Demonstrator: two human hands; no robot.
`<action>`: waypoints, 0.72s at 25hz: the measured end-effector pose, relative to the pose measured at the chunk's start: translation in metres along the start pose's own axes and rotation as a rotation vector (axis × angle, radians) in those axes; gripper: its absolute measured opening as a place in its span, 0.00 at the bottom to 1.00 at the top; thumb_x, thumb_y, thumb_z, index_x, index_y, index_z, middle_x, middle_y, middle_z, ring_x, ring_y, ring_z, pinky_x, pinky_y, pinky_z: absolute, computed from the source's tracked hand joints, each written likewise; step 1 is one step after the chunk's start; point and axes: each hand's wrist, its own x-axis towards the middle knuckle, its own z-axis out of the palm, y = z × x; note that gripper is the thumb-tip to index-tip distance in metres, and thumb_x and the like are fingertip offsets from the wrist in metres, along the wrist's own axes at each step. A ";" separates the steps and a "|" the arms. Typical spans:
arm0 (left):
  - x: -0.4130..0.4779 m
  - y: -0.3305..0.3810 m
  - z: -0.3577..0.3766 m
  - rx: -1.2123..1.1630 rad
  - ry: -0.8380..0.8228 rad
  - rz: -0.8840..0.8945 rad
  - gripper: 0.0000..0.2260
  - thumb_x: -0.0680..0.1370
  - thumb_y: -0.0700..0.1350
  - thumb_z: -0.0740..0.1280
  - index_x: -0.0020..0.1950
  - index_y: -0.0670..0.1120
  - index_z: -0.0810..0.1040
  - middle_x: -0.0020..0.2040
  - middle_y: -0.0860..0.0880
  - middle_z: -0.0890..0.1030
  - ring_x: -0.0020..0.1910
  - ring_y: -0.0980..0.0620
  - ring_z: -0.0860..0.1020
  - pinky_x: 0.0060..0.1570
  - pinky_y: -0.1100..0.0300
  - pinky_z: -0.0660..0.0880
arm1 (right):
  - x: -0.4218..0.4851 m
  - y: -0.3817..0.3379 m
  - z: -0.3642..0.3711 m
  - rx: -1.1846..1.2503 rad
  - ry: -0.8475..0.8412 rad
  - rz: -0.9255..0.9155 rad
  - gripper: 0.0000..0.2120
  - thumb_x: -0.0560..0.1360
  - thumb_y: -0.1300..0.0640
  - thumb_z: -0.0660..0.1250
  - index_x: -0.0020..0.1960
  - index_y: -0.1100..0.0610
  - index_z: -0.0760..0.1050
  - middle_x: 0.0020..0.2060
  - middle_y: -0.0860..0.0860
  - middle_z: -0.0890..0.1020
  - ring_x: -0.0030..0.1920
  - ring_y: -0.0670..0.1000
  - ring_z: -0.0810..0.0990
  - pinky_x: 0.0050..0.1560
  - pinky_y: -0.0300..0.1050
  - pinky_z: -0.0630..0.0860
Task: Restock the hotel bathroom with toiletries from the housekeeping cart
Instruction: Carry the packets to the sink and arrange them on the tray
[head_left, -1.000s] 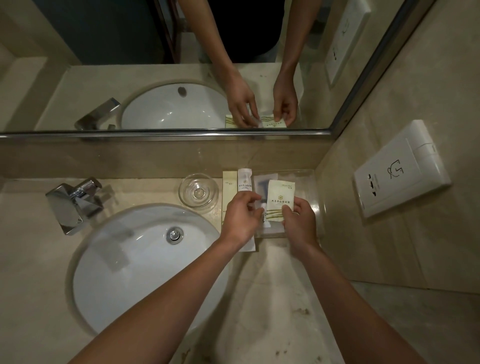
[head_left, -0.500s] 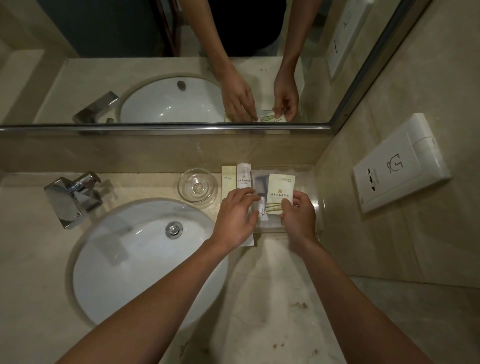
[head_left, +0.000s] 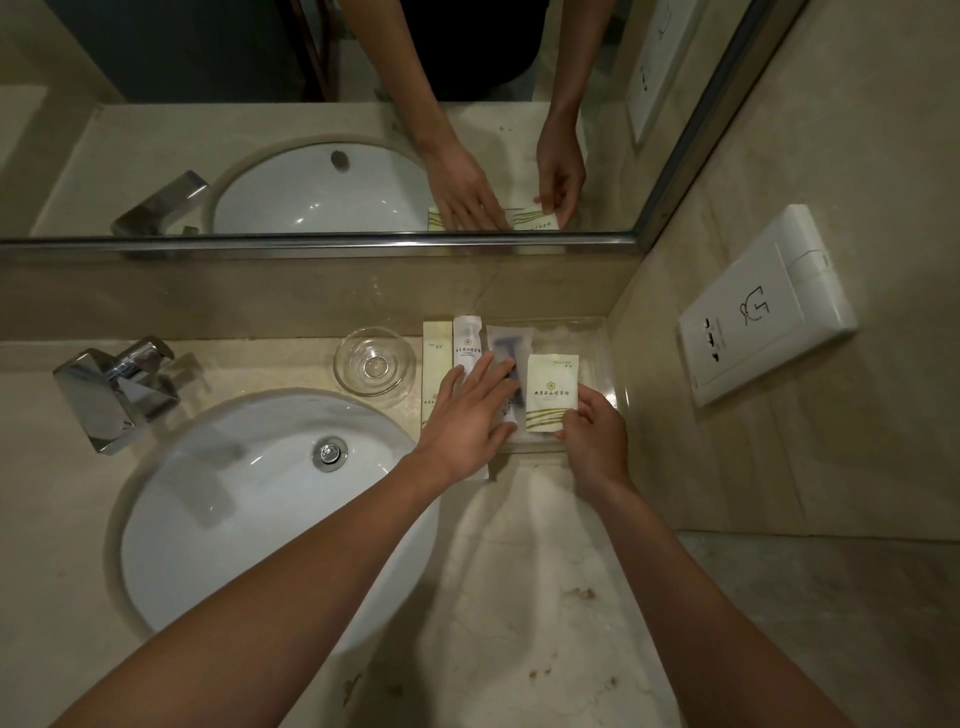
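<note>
flattened now, my left hand (head_left: 467, 415) pins the razor packet (head_left: 506, 343) while my right hand (head_left: 595, 436) pinches the sachet (head_left: 551, 389), best laid square beside it.

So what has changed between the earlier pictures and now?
The left hand opened: its fingers, curled a second ago, now lie straight across the white packet and the razor packet. The right hand still pinches the cream sachet at its lower corner. The clear tray, the glass dish and the packets stayed in place.
</note>
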 end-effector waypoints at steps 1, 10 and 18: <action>0.001 -0.001 0.000 0.022 -0.009 0.005 0.22 0.81 0.49 0.66 0.75 0.50 0.68 0.82 0.51 0.58 0.83 0.49 0.49 0.78 0.48 0.43 | -0.001 0.000 -0.001 -0.001 -0.012 -0.010 0.22 0.77 0.70 0.57 0.65 0.56 0.78 0.52 0.52 0.85 0.49 0.48 0.85 0.38 0.35 0.78; -0.002 0.001 -0.001 0.070 -0.004 -0.051 0.19 0.81 0.48 0.66 0.72 0.53 0.71 0.82 0.52 0.59 0.82 0.49 0.51 0.77 0.46 0.44 | -0.003 0.001 -0.008 -0.057 0.006 -0.095 0.22 0.75 0.70 0.61 0.64 0.51 0.76 0.52 0.46 0.84 0.54 0.51 0.84 0.47 0.39 0.80; -0.003 0.003 0.001 0.005 -0.060 -0.073 0.22 0.82 0.46 0.65 0.75 0.52 0.67 0.84 0.51 0.52 0.83 0.49 0.50 0.77 0.47 0.51 | -0.012 -0.004 -0.006 -0.797 0.027 -0.384 0.25 0.77 0.60 0.67 0.73 0.54 0.70 0.71 0.51 0.72 0.70 0.53 0.63 0.68 0.47 0.66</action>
